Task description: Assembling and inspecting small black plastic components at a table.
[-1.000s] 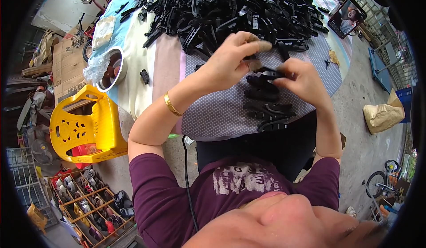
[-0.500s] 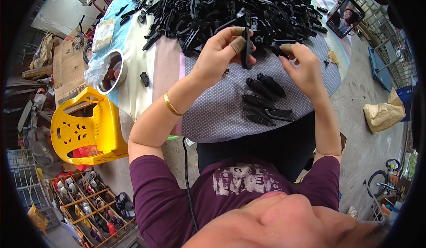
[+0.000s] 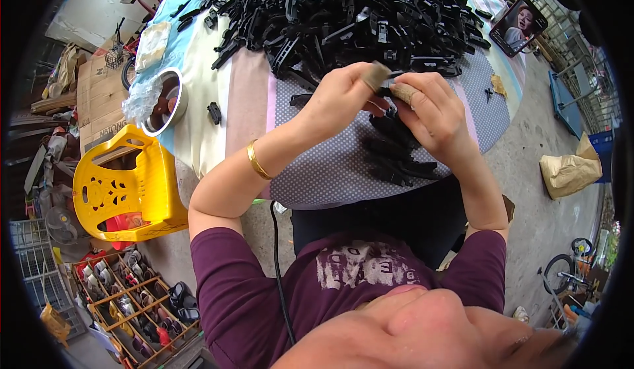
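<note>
My left hand [image 3: 347, 100] and my right hand [image 3: 432, 113] meet above the near part of the table, fingers pinched round a small black plastic part [image 3: 385, 92]. Most of that part is hidden by the fingers, and its exact kind does not show. Tan tape wraps fingertips on both hands. Partly behind my right hand, a small group of black plastic parts [image 3: 396, 164] lies on the dotted cloth. Beyond both hands rises a large heap of similar black parts [image 3: 330, 22]. One stray black piece [image 3: 301, 100] rests left of my left hand.
On the table's left are a metal bowl [image 3: 179, 108] with a plastic bag [image 3: 142, 98] and a lone black part [image 3: 214, 113]. A phone [image 3: 518, 27] stands at the far right. A yellow plastic chair [image 3: 155, 191] is at the left, a paper sack [image 3: 572, 171] on the right floor.
My hands have come together; the right moved left and slightly down, the left moved down a little. The long black part that showed in my left hand is now mostly covered.
</note>
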`<state>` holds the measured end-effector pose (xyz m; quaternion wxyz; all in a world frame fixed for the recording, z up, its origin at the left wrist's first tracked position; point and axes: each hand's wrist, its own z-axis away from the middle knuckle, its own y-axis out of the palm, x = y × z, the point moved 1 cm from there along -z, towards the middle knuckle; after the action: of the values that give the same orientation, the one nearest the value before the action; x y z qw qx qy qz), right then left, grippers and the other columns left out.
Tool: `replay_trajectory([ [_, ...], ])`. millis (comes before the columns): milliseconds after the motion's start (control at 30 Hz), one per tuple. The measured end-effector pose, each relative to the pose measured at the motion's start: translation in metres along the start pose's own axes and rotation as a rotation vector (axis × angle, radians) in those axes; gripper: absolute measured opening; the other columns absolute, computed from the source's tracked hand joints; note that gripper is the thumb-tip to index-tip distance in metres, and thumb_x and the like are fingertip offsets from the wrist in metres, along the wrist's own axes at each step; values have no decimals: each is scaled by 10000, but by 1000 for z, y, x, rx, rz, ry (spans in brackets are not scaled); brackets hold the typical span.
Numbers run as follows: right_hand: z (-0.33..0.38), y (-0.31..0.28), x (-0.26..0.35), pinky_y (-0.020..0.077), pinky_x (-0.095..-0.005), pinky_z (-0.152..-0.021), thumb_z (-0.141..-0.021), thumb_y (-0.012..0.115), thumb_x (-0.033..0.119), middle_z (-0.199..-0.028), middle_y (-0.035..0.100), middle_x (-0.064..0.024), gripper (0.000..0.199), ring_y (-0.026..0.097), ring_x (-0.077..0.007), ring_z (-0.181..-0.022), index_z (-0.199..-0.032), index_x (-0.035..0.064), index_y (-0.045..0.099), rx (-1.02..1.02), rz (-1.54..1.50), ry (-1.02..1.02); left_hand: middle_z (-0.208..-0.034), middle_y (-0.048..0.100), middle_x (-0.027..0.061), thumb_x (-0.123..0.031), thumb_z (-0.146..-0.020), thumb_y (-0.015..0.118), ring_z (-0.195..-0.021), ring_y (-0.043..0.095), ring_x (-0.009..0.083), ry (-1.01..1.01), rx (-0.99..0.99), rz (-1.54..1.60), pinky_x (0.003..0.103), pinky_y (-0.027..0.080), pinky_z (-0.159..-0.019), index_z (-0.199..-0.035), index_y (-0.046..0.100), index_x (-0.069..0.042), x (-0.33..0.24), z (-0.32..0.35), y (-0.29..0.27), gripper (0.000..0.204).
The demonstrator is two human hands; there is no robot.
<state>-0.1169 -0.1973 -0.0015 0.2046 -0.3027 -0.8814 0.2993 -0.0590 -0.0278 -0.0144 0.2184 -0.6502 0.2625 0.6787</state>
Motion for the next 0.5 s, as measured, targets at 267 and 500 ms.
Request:
replay_trajectory([
  [267, -6, -9, 2, 456, -348, -836, -610, 692, 1, -996, 615, -125, 432, 590, -292, -928, -1032, -7, 599, -73, -100, 294, -869, 645, 105, -25, -840, 581, -741, 642, 160, 186, -5, -437, 261, 521, -654, -1148, 521, 34, -13, 11, 7, 319],
  [500, 16, -16, -10, 442, -372, -793, -601, 750, 125, -909, 609, -167, 427, 564, -341, -892, -964, -31, 586, 169, -181, 337, -795, 593, 157, -25, -728, 658, -662, 599, 313, 665, -7, -900, 337, 483, -568, -1047, 533, 29, -3, 17, 17, 347],
])
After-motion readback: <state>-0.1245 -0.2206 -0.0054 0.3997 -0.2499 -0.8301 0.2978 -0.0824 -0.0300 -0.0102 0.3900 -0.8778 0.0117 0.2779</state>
